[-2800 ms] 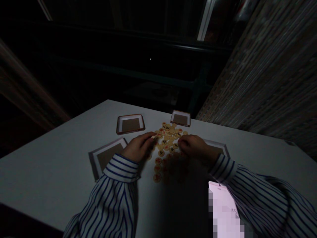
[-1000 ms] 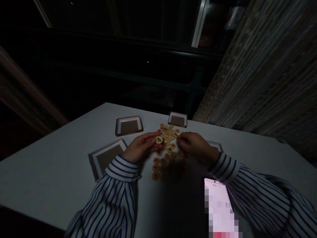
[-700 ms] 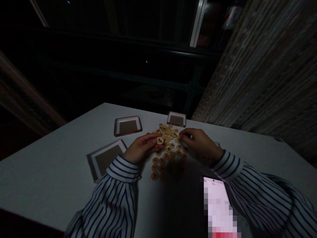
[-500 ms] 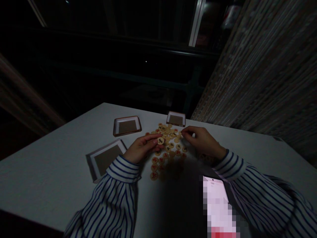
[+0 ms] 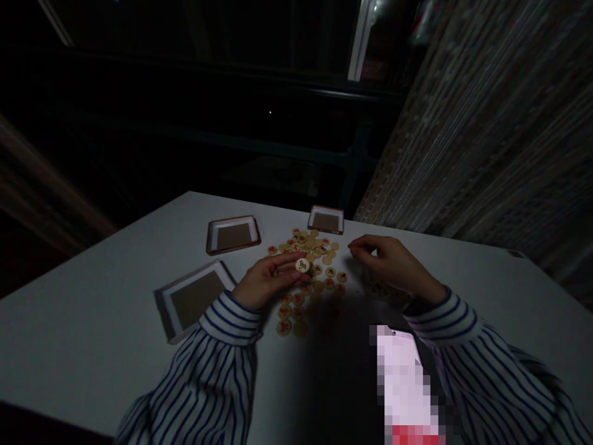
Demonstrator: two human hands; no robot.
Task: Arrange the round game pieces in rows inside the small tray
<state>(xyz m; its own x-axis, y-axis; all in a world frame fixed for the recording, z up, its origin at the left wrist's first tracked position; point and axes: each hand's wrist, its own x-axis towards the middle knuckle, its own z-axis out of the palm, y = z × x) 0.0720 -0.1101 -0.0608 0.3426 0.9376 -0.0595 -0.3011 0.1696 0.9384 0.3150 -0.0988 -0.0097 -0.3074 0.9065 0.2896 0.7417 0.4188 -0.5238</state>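
Note:
My left hand holds a round Chinese chess piece with a black character, face up at its thumb and fingers. Below and around it, many wooden xiangqi pieces with red or black characters lie on the white table. Toward the back they form a loose heap; nearer me several red ones lie in short rows. Right of the heap hovers my right hand, thumb and fingers pinched together. Whatever may be between those fingertips is too small to make out. More pieces lie in shadow beneath this hand.
Three shallow rectangular trays or lids stand around the heap: one near left, one far left, one at the back. A lit phone lies by my right forearm. A string curtain hangs behind at right.
My right hand has drawn back to the right, away from the heap. In my left hand the chess piece has turned a little and the fingers have loosened. The view has shifted slightly.

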